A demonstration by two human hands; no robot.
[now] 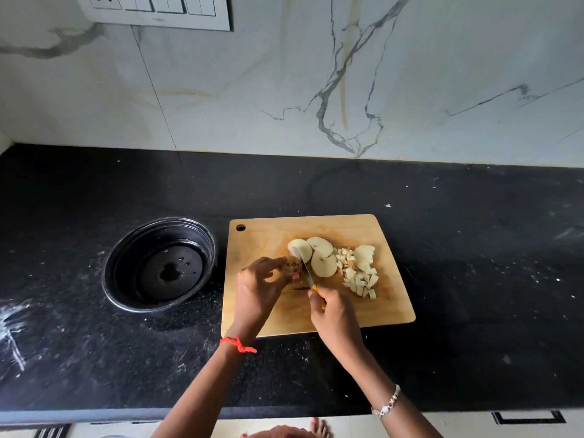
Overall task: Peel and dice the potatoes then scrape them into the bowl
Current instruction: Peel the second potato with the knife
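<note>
A wooden cutting board [268, 241] lies on the black counter. On it are round potato slices [322, 260] and, to their right, a heap of diced potato [360, 273]. My left hand [259, 286] grips the remaining potato end piece [292, 266], which has dark spots. My right hand [331, 314] holds a yellow-handled knife [305, 267]; its blade stands between the end piece and the slices. A black bowl [126, 263] sits left of the board with nothing visible in it.
The black counter [474, 279] is dusted with white specks. A marble-patterned wall [284, 90] rises behind it, with a switch panel [155, 11] at top left. The counter's front edge runs along the bottom.
</note>
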